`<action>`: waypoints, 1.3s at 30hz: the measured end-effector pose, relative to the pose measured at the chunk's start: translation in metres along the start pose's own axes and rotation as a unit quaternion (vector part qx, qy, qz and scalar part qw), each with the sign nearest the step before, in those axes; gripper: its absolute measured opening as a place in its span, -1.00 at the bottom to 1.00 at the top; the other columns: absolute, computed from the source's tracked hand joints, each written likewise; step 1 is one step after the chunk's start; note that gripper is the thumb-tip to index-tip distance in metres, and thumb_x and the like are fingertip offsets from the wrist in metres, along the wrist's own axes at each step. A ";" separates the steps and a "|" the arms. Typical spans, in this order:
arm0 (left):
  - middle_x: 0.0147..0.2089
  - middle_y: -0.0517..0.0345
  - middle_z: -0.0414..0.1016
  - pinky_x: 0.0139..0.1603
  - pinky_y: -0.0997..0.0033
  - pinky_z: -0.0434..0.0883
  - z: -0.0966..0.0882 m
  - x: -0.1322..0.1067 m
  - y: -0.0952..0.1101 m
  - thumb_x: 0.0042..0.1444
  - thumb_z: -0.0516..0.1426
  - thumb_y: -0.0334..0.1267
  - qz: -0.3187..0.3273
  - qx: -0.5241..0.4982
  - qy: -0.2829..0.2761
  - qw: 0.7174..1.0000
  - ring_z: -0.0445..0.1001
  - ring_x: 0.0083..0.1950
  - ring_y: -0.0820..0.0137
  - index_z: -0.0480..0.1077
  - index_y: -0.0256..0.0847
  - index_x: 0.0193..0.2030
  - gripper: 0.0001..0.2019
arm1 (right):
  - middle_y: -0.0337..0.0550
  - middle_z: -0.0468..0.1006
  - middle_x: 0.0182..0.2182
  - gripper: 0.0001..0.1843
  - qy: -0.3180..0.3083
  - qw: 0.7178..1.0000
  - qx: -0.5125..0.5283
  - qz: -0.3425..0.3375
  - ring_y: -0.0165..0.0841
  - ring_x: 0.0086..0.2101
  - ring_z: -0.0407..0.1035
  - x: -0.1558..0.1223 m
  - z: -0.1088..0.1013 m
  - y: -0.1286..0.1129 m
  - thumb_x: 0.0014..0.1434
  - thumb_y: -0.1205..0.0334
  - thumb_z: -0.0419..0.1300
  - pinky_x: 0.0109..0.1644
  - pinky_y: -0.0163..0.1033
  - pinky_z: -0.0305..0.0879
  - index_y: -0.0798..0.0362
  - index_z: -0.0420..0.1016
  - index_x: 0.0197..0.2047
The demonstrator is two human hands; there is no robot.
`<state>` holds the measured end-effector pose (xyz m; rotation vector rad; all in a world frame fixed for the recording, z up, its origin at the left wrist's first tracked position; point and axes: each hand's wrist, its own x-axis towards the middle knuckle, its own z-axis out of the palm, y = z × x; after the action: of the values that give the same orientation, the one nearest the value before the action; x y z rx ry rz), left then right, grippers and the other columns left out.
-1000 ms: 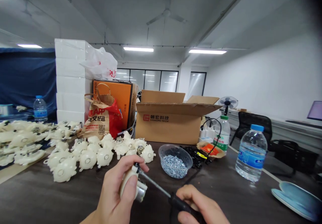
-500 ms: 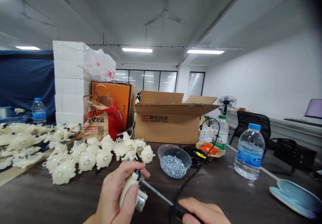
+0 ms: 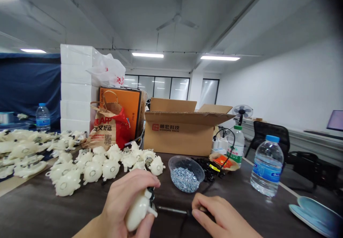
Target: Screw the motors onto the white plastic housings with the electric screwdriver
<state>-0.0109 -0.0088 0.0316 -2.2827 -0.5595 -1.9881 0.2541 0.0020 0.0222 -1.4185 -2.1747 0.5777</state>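
My left hand (image 3: 122, 198) is wrapped round a cream plastic housing (image 3: 136, 211) with small lugs and a black fitting on its right side. In my right hand (image 3: 217, 214) is a screwdriver, its thin metal shaft (image 3: 174, 210) pointing left and its tip close to the housing's right side. Whether the tip touches cannot be made out; my fingers cover most of the handle. Beyond my hands stands a clear plastic bowl (image 3: 171, 165) holding many small silvery screws (image 3: 184, 179). Several similar cream housings (image 3: 92, 172) lie in a group to the left.
An open cardboard box (image 3: 178, 141) stands behind the bowl, beside a paper bag (image 3: 103, 131). Black parts (image 3: 205, 170) and an orange packet (image 3: 223, 161) lie right of the bowl. A water bottle (image 3: 268, 170) and a blue dish (image 3: 316, 211) are farther right.
The housing has turned in my left hand, so its silvery cylinder no longer shows. The screwdriver has swung from slanting to nearly level, with my right hand slightly higher.
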 end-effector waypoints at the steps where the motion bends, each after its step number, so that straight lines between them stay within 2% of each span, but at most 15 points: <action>1: -0.12 0.13 0.62 -0.01 0.28 0.46 0.001 -0.003 0.000 -0.02 0.09 -0.47 -0.012 -0.005 -0.003 1.000 0.57 -0.05 0.23 0.43 -0.04 0.08 -0.51 | -0.14 0.54 -0.33 -0.70 0.010 0.997 -0.075 -0.015 -0.20 -0.29 0.38 0.003 -0.001 0.004 0.33 -0.01 0.08 -0.17 -0.17 0.27 -0.02 0.45 -0.33; 3: -0.12 0.17 0.62 0.02 0.29 0.41 0.003 -0.011 -0.002 0.00 0.11 -0.44 -0.056 -0.016 -0.017 0.998 0.56 -0.05 0.24 0.41 0.03 0.12 -0.48 | -0.14 0.56 -0.30 -0.81 0.007 0.988 -0.155 -0.023 -0.16 -0.26 0.43 0.007 0.001 0.010 0.35 0.14 0.07 -0.13 -0.11 0.30 -0.03 0.44 -0.28; 6: -0.08 0.20 0.60 0.02 0.32 0.38 0.005 -0.022 -0.004 0.05 0.15 -0.36 -0.146 -0.083 -0.050 0.985 0.56 -0.09 0.28 0.37 0.09 0.14 -0.52 | -0.11 0.56 -0.23 -0.92 0.006 0.981 -0.192 -0.022 -0.12 -0.21 0.46 0.010 0.008 0.015 0.30 0.25 0.13 -0.13 -0.04 0.34 -0.02 0.46 -0.20; 10: -0.14 0.08 0.57 -0.12 0.31 0.40 0.009 -0.029 -0.006 0.16 0.19 -0.09 -0.253 -0.253 -0.112 0.927 0.52 -0.15 0.26 0.32 -0.02 -0.05 -0.75 | 0.01 0.54 -0.09 -0.82 0.035 0.973 -0.216 -0.068 -0.03 -0.07 0.41 0.007 0.010 0.008 0.26 0.32 0.17 -0.02 0.09 0.36 0.03 0.48 -0.06; 12: -0.16 0.04 0.58 -0.16 0.34 0.39 0.012 -0.031 -0.009 0.15 0.21 0.00 -0.304 -0.344 -0.163 0.873 0.51 -0.16 0.27 0.24 -0.06 -0.07 -0.67 | 0.03 0.53 -0.02 -0.70 0.064 0.973 -0.184 -0.119 -0.05 -0.01 0.40 0.001 0.008 -0.002 0.27 0.33 0.17 0.06 0.07 0.37 0.04 0.43 0.08; 15: -0.25 0.03 0.61 -0.34 0.48 0.34 0.022 -0.035 -0.015 0.07 0.29 -0.10 -0.407 -0.464 -0.217 0.757 0.50 -0.33 0.38 0.20 -0.10 -0.11 -0.62 | -0.02 0.58 -0.05 -0.63 0.063 0.969 -0.106 -0.212 -0.13 -0.05 0.45 -0.011 0.007 -0.021 0.24 0.25 0.28 0.05 -0.09 0.40 0.02 0.41 0.10; 18: -0.45 0.16 0.58 -0.51 0.52 0.30 0.034 -0.037 -0.015 -0.18 0.26 -0.28 -0.527 -0.540 -0.177 0.632 0.45 -0.55 0.42 0.22 -0.13 -0.27 -0.66 | -0.12 0.64 -0.11 -0.67 0.010 0.967 -0.061 -0.246 -0.22 -0.12 0.50 -0.019 0.011 -0.035 0.28 0.12 0.31 0.03 -0.20 0.41 -0.07 0.45 0.09; 20: -0.51 0.23 0.50 -0.47 0.47 0.36 0.040 -0.036 -0.012 -0.27 0.19 -0.32 -0.594 -0.537 -0.136 0.583 0.45 -0.55 0.42 0.27 -0.16 -0.37 -0.75 | -0.15 0.65 -0.13 -0.74 -0.005 0.968 -0.047 -0.247 -0.27 -0.14 0.51 -0.020 0.016 -0.037 0.32 0.10 0.26 0.04 -0.24 0.39 -0.10 0.48 0.06; 23: -0.56 0.25 0.39 -0.47 0.54 0.32 0.046 -0.035 -0.009 -0.30 0.17 -0.25 -0.674 -0.464 -0.119 0.562 0.36 -0.53 0.48 0.34 -0.22 -0.52 -0.85 | -0.12 0.65 -0.21 -0.78 -0.012 0.965 -0.028 -0.262 -0.30 -0.21 0.51 -0.016 0.024 -0.029 0.34 0.08 0.23 -0.06 -0.28 0.39 -0.01 0.53 -0.03; 25: -0.60 0.24 0.34 -0.53 0.56 0.26 0.047 -0.035 -0.010 -0.28 0.20 -0.17 -0.705 -0.430 -0.127 0.549 0.30 -0.56 0.50 0.35 -0.24 -0.57 -0.81 | -0.11 0.64 -0.27 -0.80 -0.026 0.964 -0.029 -0.263 -0.31 -0.26 0.50 -0.013 0.027 -0.023 0.34 0.12 0.22 -0.12 -0.30 0.38 0.04 0.54 -0.07; 28: -0.60 0.20 0.35 -0.54 0.57 0.24 0.046 -0.032 -0.010 -0.07 0.21 0.06 -0.719 -0.428 -0.145 0.528 0.30 -0.59 0.50 0.40 -0.27 -0.52 -0.63 | -0.12 0.63 -0.27 -0.86 -0.035 0.975 -0.011 -0.218 -0.31 -0.27 0.48 -0.010 0.031 -0.021 0.30 0.26 0.20 -0.11 -0.28 0.35 0.05 0.52 -0.08; 31: -0.55 0.10 0.42 -0.51 0.54 0.31 0.041 -0.024 -0.004 0.16 0.04 0.23 -0.702 -0.487 -0.145 0.499 0.41 -0.57 0.44 0.43 -0.29 -0.44 -0.45 | -0.17 0.59 -0.31 -0.84 -0.036 0.985 0.067 -0.155 -0.32 -0.29 0.45 -0.010 0.032 -0.025 0.29 0.29 0.12 -0.11 -0.27 0.33 0.03 0.45 -0.06; 35: -0.38 -0.03 0.57 -0.42 0.43 0.45 0.032 -0.020 0.000 0.23 0.02 0.19 -0.652 -0.554 -0.157 0.493 0.61 -0.40 0.24 0.45 -0.25 -0.19 -0.51 | -0.27 0.46 -0.42 -0.78 -0.032 0.974 0.212 -0.079 -0.35 -0.35 0.35 -0.010 0.030 -0.031 0.40 0.12 -0.01 -0.17 -0.27 0.28 0.03 0.39 -0.12; 37: -0.25 -0.02 0.60 -0.46 0.51 0.41 0.032 -0.026 -0.003 0.18 0.17 0.08 -0.621 -0.574 -0.177 0.504 0.62 -0.35 0.29 0.42 -0.20 -0.04 -0.61 | -0.26 0.41 -0.38 -0.69 -0.008 0.959 0.280 -0.032 -0.36 -0.35 0.28 -0.010 0.029 -0.030 0.41 0.00 0.00 -0.22 -0.28 0.25 0.03 0.41 -0.15; 39: -0.15 0.02 0.61 -0.42 0.57 0.40 0.036 -0.033 -0.007 0.03 0.36 -0.11 -0.567 -0.607 -0.200 0.519 0.61 -0.31 0.37 0.38 -0.13 0.06 -0.53 | -0.28 0.36 -0.39 -0.65 0.000 0.938 0.347 0.003 -0.39 -0.39 0.20 -0.010 0.030 -0.027 0.38 -0.08 0.05 -0.31 -0.31 0.20 0.04 0.43 -0.17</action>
<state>0.0177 0.0001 -0.0078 -4.0152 -1.2067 -2.9416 0.2202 -0.0203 0.0120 -1.0228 -1.6918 1.1972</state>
